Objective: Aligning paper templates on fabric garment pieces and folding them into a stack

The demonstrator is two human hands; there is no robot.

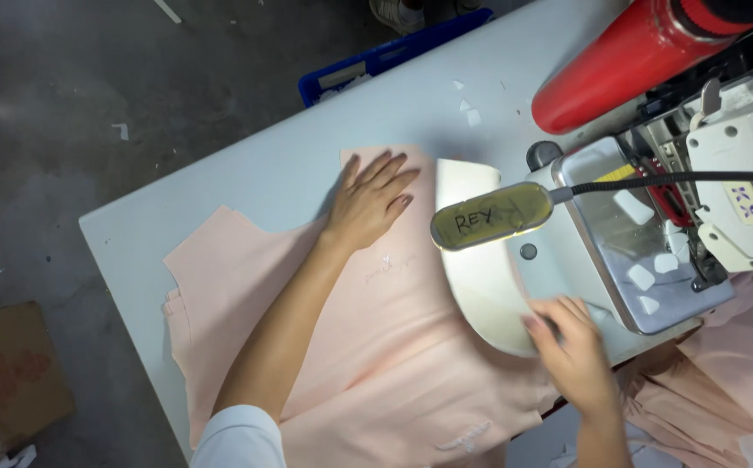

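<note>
Pressing our left hand (374, 201) flat, fingers spread wide, on the pink cloth (350, 347) spread across the white table (246, 173). Our right hand (571, 342), fingers loosely curled and gripping nothing, rests at the cloth's 3 o'clock edge against the sewing machine (654, 243). Lamp (491, 217) hangs between both hands. Red roll (628, 61) at 1 o'clock. Blue crate (385, 54) at 12 o'clock behind the table, contents unclear. Cardboard box (8, 373) at 9 o'clock on the floor, contents hidden.

Two hands (372, 201), one sewing machine (732, 165), one lamp (492, 217)
</note>
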